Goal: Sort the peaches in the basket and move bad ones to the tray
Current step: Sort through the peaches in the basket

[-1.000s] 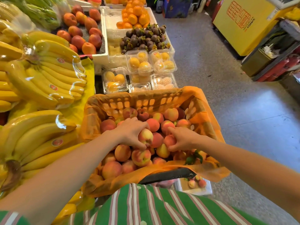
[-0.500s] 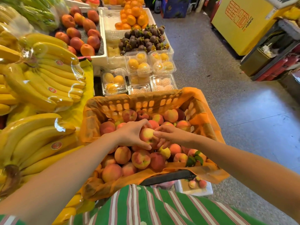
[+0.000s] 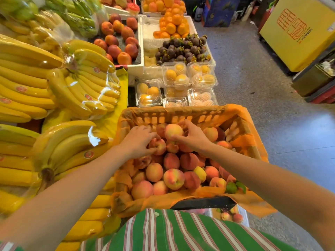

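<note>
Hands first: left hand (image 3: 139,140) and right hand (image 3: 192,136) both out over the far half of the basket (image 3: 172,115), arms stretched forward from its near rim. Looks like early days on the sorting. Heaped with peaches (image 3: 174,178) wall to wall, and only a few down in the white tray (image 3: 243,214) below the basket's near right corner, half hidden. Plenty left to check, going by that pile. Left palm down, fingers curled round a reddish peach (image 3: 158,146) around the basket's middle. Right just beside it, gripping a paler yellow-pink peach (image 3: 173,131) atop the heap, toward the far wall. Can't tell good or bad from here.
</note>
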The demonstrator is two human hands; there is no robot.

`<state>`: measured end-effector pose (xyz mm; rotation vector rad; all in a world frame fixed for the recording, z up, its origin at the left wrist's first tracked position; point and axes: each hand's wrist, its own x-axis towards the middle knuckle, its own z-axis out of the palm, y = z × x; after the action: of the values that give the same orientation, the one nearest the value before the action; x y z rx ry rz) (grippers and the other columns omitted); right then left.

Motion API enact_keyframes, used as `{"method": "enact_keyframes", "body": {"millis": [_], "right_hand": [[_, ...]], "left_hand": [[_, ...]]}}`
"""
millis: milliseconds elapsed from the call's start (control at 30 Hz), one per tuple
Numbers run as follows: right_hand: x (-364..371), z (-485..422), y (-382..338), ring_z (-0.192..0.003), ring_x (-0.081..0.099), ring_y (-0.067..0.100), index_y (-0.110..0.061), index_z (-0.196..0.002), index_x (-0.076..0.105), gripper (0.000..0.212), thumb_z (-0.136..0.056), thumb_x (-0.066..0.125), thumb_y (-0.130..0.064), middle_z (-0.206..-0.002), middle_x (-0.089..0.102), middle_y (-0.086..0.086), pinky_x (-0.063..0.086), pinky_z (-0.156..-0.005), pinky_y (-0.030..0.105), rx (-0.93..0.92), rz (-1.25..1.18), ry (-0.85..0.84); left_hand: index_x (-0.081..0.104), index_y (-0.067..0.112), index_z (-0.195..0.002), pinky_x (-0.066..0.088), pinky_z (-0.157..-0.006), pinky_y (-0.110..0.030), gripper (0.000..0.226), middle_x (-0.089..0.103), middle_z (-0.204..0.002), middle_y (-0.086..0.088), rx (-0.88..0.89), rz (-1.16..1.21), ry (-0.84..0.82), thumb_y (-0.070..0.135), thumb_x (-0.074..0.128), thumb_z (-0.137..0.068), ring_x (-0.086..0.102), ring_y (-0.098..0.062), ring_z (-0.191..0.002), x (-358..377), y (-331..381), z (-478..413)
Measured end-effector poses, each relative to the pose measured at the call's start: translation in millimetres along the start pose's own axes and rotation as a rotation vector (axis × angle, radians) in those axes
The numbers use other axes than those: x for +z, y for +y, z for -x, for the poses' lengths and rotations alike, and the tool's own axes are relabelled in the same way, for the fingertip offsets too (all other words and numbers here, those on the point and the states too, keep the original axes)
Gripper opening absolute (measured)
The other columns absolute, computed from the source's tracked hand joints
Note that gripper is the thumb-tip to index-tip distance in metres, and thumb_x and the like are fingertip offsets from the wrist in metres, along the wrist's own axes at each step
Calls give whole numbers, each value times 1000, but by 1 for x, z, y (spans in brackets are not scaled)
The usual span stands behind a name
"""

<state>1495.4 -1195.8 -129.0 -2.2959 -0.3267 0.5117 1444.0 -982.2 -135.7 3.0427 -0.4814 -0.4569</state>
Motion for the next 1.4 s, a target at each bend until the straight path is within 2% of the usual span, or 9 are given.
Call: {"method": "enact_keyframes", "body": {"millis": [233, 300, 467, 600, 767, 900, 1067, 1300, 1400], "right_hand": [[17, -16, -20, -89, 59, 15, -16, -120, 50, 57, -77, 76, -43, -102, 58, -2, 50, -74, 29, -109, -13, -8], [25, -19, -27, -89, 59, 14, -14, -121, 49, 59, -77, 77, -40, -103, 57, -3, 50, -74, 29, -124, -37, 1], [51, -28, -42, -89, 60, 15, -13, -117, 51, 52, -78, 78, -34, -103, 60, 0, 50, -76, 30, -146, -23, 3], [62, -33, -50, -100, 61, 21, -12, -123, 52, 44, -85, 70, -24, -116, 62, 6, 51, -90, 39, -176, 51, -2], [55, -31, -43, -127, 47, 23, -12, -144, 39, 61, -90, 64, -24, -138, 49, 11, 36, -104, 30, -193, 238, -81], [39, -14, -34, -116, 51, 18, -12, -134, 52, 48, -89, 65, -20, -129, 54, 7, 37, -91, 19, -224, 219, -98], [13, 18, -2, -89, 63, 19, -12, -101, 64, 17, -84, 66, -16, -96, 67, 2, 52, -77, 38, -149, 298, -15], [27, 70, 37, -119, 38, 31, -26, -141, 41, 60, -86, 63, -35, -140, 36, 7, 41, -99, 45, -62, 735, -285], [28, 76, 31, -116, 39, 35, -20, -140, 40, 56, -89, 60, -32, -143, 29, 11, 39, -98, 43, -25, 756, -276]], "left_hand": [[68, 18, -102, 23, -107, -42, 31, 63, -109, -6, -85, -74, 469, 30, 65, -75, 48, -29, -118, -5, -18, 19], [65, 20, -110, 20, -112, -45, 38, 59, -122, -7, -161, -41, 521, 30, 69, -73, 44, -30, -126, -3, -29, 24], [49, 13, -136, 25, -115, -48, 59, 31, -155, -8, -189, 76, 398, 31, 65, -83, 26, -29, -143, 7, -45, 38], [45, 12, -140, 24, -116, -45, 60, 20, -159, -7, -173, 153, 378, 31, 63, -86, 16, -27, -147, 9, -47, 41], [46, 19, -139, 18, -116, -41, 55, 13, -161, -6, -176, 170, 377, 34, 59, -88, 8, -25, -148, 6, -44, 40], [57, 20, -128, 12, -117, -44, 44, 21, -157, -13, -165, 121, 386, 34, 60, -86, 10, -31, -147, 2, -37, 36], [64, 21, -115, 13, -115, -47, 36, 50, -140, -7, 47, 66, 412, 38, 59, -83, 26, -31, -141, 1, -13, 27], [37, 35, -143, 3, -118, -57, 61, 14, -161, -5, 76, 10, 54, 53, 51, -87, -3, -35, -147, 15, 7, 23], [27, 31, -148, 8, -119, -53, 68, 22, -158, -4, 89, -19, -14, 52, 51, -89, -6, -36, -147, 13, 9, 24]]}}
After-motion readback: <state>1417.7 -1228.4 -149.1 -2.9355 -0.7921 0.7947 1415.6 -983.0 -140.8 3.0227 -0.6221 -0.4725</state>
